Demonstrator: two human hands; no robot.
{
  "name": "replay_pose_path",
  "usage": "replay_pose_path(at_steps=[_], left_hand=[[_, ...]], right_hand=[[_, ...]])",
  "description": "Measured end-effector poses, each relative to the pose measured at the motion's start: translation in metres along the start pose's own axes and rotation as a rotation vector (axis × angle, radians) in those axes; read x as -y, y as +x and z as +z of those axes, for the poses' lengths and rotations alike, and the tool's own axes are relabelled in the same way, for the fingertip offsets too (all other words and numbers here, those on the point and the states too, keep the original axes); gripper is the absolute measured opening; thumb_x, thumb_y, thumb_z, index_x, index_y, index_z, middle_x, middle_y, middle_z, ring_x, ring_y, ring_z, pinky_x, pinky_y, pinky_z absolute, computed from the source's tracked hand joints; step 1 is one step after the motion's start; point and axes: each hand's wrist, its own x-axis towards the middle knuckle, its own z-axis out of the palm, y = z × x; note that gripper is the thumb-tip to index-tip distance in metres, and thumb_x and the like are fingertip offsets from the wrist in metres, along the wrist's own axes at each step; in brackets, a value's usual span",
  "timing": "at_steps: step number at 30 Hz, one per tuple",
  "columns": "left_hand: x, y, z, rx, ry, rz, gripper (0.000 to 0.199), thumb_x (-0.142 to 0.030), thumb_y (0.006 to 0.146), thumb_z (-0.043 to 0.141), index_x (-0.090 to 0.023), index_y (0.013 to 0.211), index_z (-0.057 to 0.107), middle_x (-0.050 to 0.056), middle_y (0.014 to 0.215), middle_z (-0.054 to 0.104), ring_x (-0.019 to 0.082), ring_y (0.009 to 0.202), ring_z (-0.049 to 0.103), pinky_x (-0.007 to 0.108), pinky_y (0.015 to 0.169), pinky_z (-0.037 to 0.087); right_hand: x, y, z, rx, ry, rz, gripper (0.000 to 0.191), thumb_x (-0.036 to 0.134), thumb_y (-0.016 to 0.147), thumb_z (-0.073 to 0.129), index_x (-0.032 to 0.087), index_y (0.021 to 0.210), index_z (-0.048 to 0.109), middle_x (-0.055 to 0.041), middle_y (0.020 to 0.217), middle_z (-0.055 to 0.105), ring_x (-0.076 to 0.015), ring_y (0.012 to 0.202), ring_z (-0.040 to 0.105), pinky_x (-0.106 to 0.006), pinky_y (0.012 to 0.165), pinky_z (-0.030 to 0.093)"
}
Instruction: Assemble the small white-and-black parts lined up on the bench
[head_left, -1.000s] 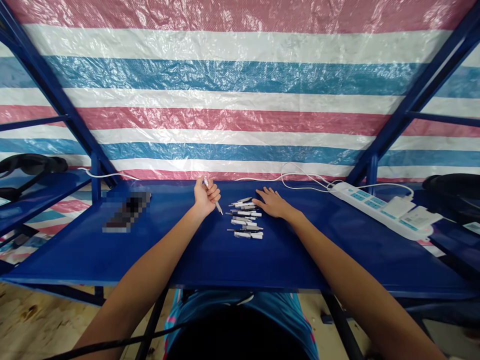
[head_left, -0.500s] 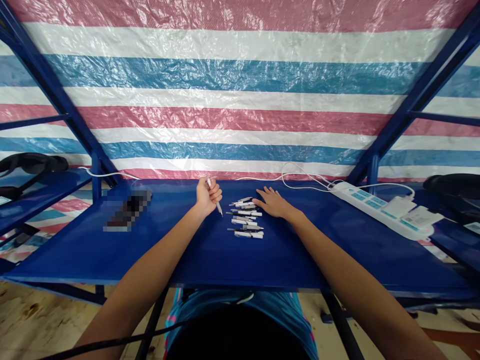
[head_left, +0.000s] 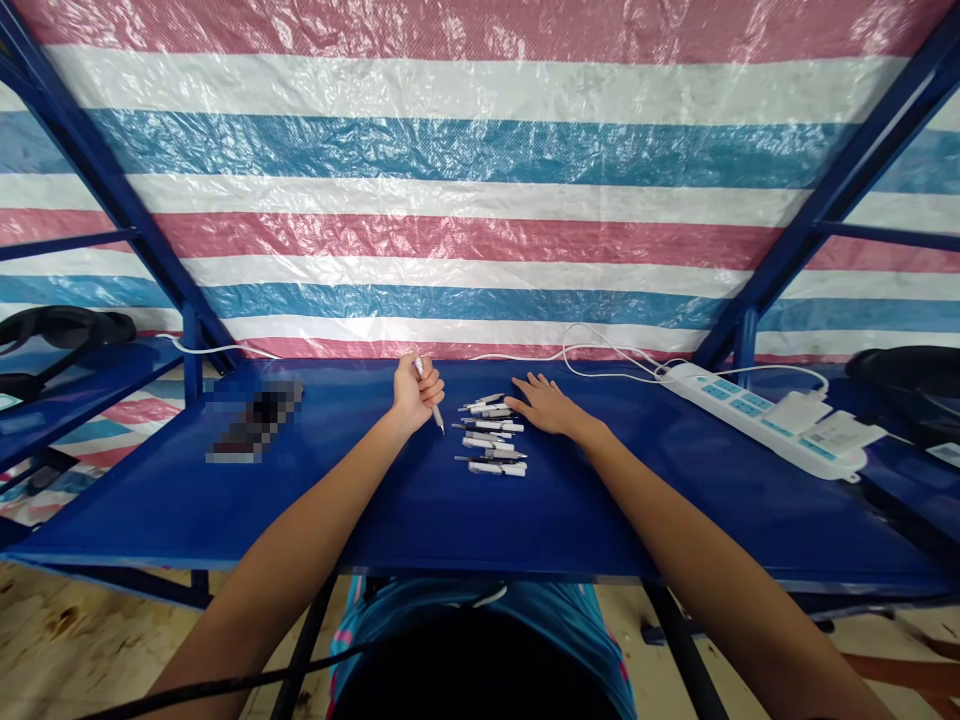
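My left hand (head_left: pixel 418 391) is closed around a white pen (head_left: pixel 438 415), held upright and tilted, its thin tip pointing down toward the blue tabletop (head_left: pixel 375 520). Fingers spread, my right hand (head_left: pixel 546 404) rests flat on the table and holds nothing. Just left of its thumb lies a loose stack of pens (head_left: pixel 491 441), several white and grey bodies with thin tips and dark parts, placed roughly side by side. The thumb is close to the upper pens; whether it touches them I cannot tell.
A white power strip (head_left: pixel 757 415) with plugged-in adapters sits on the right, its white cable (head_left: pixel 600 345) looping along the back edge. A blurred dark object (head_left: pixel 259 420) lies at left. Blue metal posts (head_left: pixel 127 190) frame a striped plastic sheet (head_left: pixel 480 240) behind the table.
Almost nothing differs: the pen tip in my left hand has shifted very slightly left. My right hand and the other pens stay where they were.
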Motion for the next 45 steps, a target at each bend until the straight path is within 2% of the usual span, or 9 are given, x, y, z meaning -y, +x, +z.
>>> replay_pose_path(at_steps=[8, 15, 24, 27, 33, 40, 45], left_hand=[[-0.001, -0.003, 0.003, -0.004, 0.015, 0.0, 0.046, -0.025, 0.1, 0.035, -0.021, 0.055, 0.025, -0.008, 0.046, 0.013, 0.006, 0.032, 0.012, 0.018, 0.035, 0.005], [-0.001, -0.002, 0.001, -0.014, 0.016, 0.013, 0.051, -0.036, 0.104, 0.037, -0.021, 0.056, 0.025, -0.009, 0.045, 0.013, 0.006, 0.032, 0.011, 0.017, 0.034, 0.006], [-0.002, 0.001, -0.002, -0.008, -0.015, 0.008, 0.046, -0.03, 0.098, 0.044, -0.021, 0.058, 0.025, -0.009, 0.047, 0.014, 0.006, 0.032, 0.014, 0.019, 0.036, 0.007], [-0.002, 0.002, -0.003, -0.017, -0.012, 0.006, 0.045, -0.028, 0.1, 0.04, -0.021, 0.058, 0.026, -0.009, 0.047, 0.015, 0.006, 0.032, 0.015, 0.019, 0.035, 0.007], [-0.002, 0.005, -0.004, 0.001, -0.056, -0.014, 0.046, -0.031, 0.098, 0.047, -0.021, 0.058, 0.026, -0.01, 0.049, 0.014, 0.006, 0.032, 0.015, 0.019, 0.035, 0.008], [-0.003, 0.002, -0.001, -0.029, -0.083, -0.01, 0.042, -0.024, 0.096, 0.038, -0.021, 0.057, 0.023, -0.008, 0.047, 0.011, 0.007, 0.032, 0.012, 0.019, 0.035, 0.006], [-0.004, -0.002, 0.003, -0.021, -0.112, -0.023, 0.046, -0.029, 0.101, 0.037, -0.021, 0.058, 0.023, -0.009, 0.047, 0.012, 0.007, 0.032, 0.013, 0.019, 0.034, 0.007]], right_hand=[[0.003, -0.001, -0.002, 0.025, 0.002, 0.022, 0.09, 0.077, 0.1, 0.019, 0.017, 0.166, 0.032, -0.0181, 0.171, 0.026, -0.0385, 0.16, 0.019, -0.059, 0.129, 0.019], [0.003, -0.001, -0.002, 0.025, 0.011, 0.027, 0.09, 0.077, 0.1, 0.02, 0.017, 0.166, 0.032, -0.0179, 0.171, 0.026, -0.0391, 0.16, 0.018, -0.059, 0.129, 0.018], [0.003, 0.0, -0.002, 0.03, -0.008, 0.014, 0.089, 0.075, 0.101, 0.02, 0.016, 0.166, 0.031, -0.0193, 0.171, 0.025, -0.0393, 0.16, 0.019, -0.061, 0.128, 0.018], [0.003, 0.0, -0.002, 0.024, -0.007, 0.011, 0.088, 0.074, 0.101, 0.021, 0.016, 0.166, 0.032, -0.0197, 0.171, 0.027, -0.039, 0.16, 0.019, -0.061, 0.128, 0.018], [-0.002, 0.001, 0.001, 0.004, -0.011, -0.008, 0.091, 0.079, 0.099, 0.018, 0.019, 0.165, 0.034, -0.0177, 0.171, 0.029, -0.0391, 0.159, 0.023, -0.06, 0.127, 0.022], [0.006, -0.004, -0.006, 0.031, -0.003, 0.015, 0.087, 0.074, 0.101, 0.022, 0.017, 0.166, 0.032, -0.0189, 0.171, 0.027, -0.0395, 0.16, 0.019, -0.061, 0.129, 0.018], [0.01, -0.007, -0.009, 0.046, 0.005, 0.034, 0.084, 0.071, 0.103, 0.023, 0.016, 0.166, 0.031, -0.0191, 0.171, 0.026, -0.0384, 0.161, 0.016, -0.059, 0.13, 0.015]])
